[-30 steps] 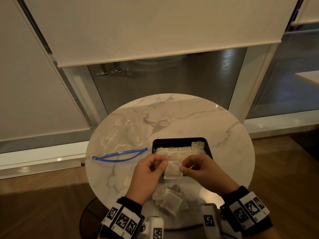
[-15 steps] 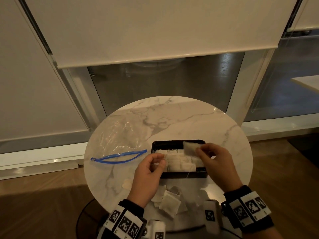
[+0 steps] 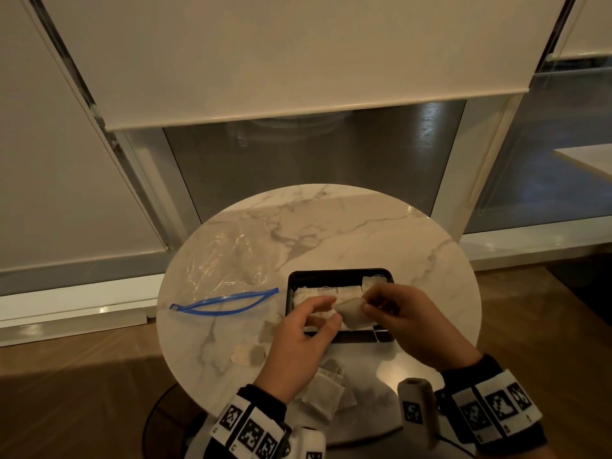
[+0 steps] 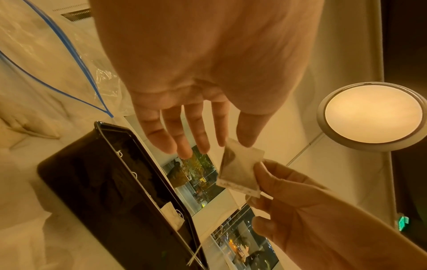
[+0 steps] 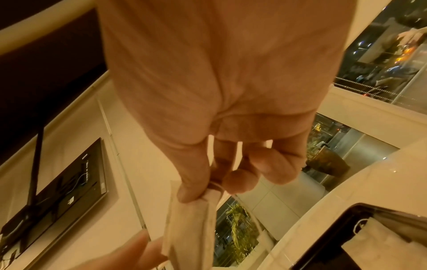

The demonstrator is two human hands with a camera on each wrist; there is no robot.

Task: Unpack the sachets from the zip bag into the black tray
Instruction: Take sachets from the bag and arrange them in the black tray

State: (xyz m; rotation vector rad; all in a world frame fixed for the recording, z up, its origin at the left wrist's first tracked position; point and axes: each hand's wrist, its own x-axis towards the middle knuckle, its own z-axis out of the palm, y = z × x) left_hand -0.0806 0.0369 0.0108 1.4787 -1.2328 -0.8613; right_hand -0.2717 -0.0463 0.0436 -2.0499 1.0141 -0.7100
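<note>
A black tray (image 3: 339, 272) with several pale sachets in it sits on the round marble table. Over its near half my right hand (image 3: 371, 304) pinches one sachet (image 3: 351, 312) between thumb and forefinger, seen edge-on in the right wrist view (image 5: 189, 230). My left hand (image 3: 319, 313) hovers just left of it with nothing in it. Its fingers (image 4: 177, 138) are straight and its thumb tip reaches the sachet's (image 4: 240, 169) top corner. The clear zip bag (image 3: 228, 260) with its blue zipper (image 3: 225, 301) lies open and flat to the tray's left.
Several loose sachets (image 3: 326, 390) lie on the table (image 3: 364, 226) near its front edge, under my left wrist; another (image 3: 248, 354) lies further left. The table edge curves close behind both wrists. Window panes and a lowered blind stand behind the table.
My right hand has come back from the tray's far edge to the near middle, a sachet pinched in it. My left hand has stayed at the tray's front left.
</note>
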